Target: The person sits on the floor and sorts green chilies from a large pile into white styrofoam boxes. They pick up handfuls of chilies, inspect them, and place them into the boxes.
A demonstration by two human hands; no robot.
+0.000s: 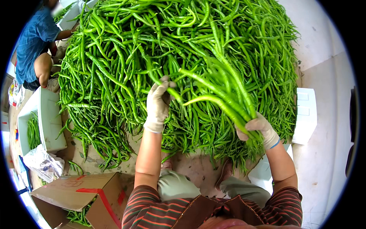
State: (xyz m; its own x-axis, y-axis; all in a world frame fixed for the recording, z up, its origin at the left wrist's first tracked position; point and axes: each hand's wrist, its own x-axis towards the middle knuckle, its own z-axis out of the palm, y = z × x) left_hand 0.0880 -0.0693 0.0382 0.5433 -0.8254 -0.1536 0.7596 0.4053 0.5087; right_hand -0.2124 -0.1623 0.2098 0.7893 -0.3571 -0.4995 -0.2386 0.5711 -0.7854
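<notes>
A large heap of long green chili peppers (110, 72) spreads in front of me. My left hand (157, 107), in a white glove, is closed around a green chili pepper (175, 94) at the heap's near side. To its right, my gloved right hand (264, 129) grips a bunch of long chili peppers (225, 91) near one end. The bunch fans out up and to the left over the heap, its far part blurred. Some tips of the bunch come close to the pepper in my left hand.
A person in blue (38, 38) crouches at the far left beside the heap. White foam boxes stand at left (51, 118) and right (306, 114). A cardboard box (72, 191) with peppers inside sits at lower left, near a clear plastic bag (45, 163).
</notes>
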